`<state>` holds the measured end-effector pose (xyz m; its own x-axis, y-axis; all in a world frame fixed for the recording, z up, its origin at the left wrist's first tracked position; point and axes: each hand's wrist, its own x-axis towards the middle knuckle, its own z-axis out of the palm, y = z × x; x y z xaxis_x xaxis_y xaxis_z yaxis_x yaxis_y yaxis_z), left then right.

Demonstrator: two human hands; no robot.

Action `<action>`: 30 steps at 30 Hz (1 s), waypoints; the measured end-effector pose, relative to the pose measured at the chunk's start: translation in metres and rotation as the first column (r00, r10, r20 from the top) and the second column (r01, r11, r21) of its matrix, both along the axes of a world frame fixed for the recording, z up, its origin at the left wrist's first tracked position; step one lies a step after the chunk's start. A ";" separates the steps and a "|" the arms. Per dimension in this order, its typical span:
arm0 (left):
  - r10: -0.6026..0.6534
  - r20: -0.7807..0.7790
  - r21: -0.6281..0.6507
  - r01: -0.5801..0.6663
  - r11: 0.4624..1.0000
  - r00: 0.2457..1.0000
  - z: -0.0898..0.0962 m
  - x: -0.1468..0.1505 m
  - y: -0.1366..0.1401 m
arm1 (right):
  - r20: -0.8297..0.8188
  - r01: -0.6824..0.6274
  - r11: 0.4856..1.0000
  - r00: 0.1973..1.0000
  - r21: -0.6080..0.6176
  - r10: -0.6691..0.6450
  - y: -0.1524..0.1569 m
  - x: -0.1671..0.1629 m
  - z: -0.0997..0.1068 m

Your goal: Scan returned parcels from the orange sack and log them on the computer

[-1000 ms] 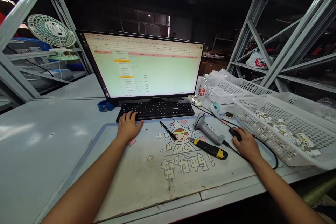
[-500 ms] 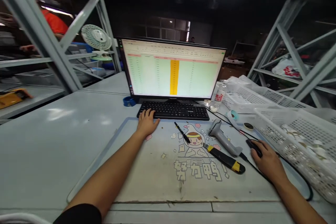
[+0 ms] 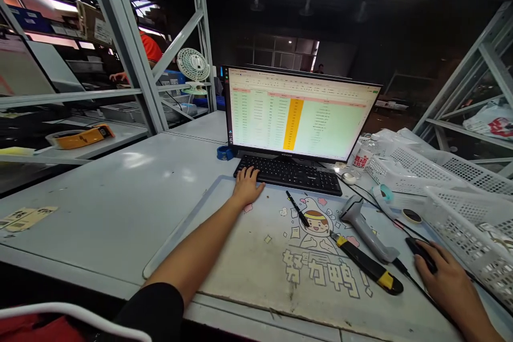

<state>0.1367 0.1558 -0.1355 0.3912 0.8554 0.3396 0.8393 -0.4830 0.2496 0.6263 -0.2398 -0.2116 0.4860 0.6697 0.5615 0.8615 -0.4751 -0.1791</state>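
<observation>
My left hand (image 3: 247,187) lies at the left end of a black keyboard (image 3: 288,173), fingers spread over the keys. My right hand (image 3: 444,272) is curved over a black computer mouse (image 3: 421,255) on the desk mat (image 3: 240,256). Behind the keyboard a monitor (image 3: 264,112) shows a spreadsheet with an orange column. Between my hands, on the mat, lie a black pen (image 3: 297,208), a black and yellow utility knife (image 3: 366,265) and a grey barcode scanner (image 3: 368,230).
White plastic baskets (image 3: 460,208) line the right side, near a clear bottle (image 3: 364,152) and tape rolls (image 3: 412,216). A blue tape roll (image 3: 225,153) sits left of the keyboard. Beyond the metal frame (image 3: 120,37) are a fan (image 3: 193,64) and a person in orange (image 3: 150,48).
My view has swung left, so the desk and monitor appear further right. Both hands keep their places, the left on the keyboard and the right on the mouse.
</observation>
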 end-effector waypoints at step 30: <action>-0.012 0.021 -0.005 0.013 1.000 1.000 -0.001 -0.001 0.000 | -0.087 0.009 0.999 0.996 -0.040 -0.012 -0.003 0.005 0.001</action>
